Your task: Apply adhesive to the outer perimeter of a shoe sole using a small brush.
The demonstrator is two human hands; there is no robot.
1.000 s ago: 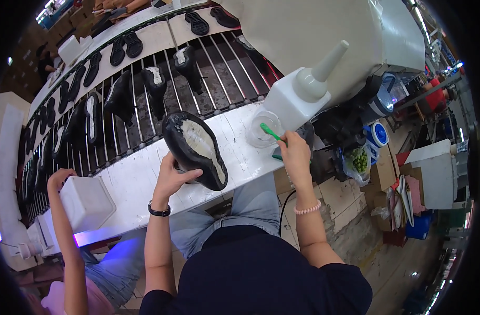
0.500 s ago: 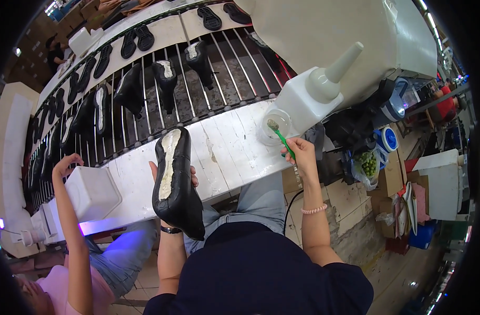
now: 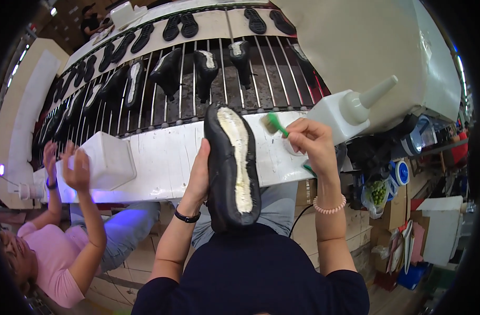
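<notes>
Now the left hand [image 3: 199, 176] grips a black shoe [image 3: 232, 165] sole-up, upright over the white desk [image 3: 164, 157] edge. The right hand [image 3: 314, 144] pinches a green brush [image 3: 274, 124], its bristles just beside the shoe's pale, glue-coated bottom. At left, another person's hands [image 3: 75, 165] hold a white jug [image 3: 110, 160].

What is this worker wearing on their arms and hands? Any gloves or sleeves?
No gloves: both hands are bare. The left hand has a thin black band around the wrist, like a watch or bracelet. The right hand has a bracelet of small pale pink beads at the wrist. The forearms are uncovered; dark navy short sleeves end near the elbows.
</notes>
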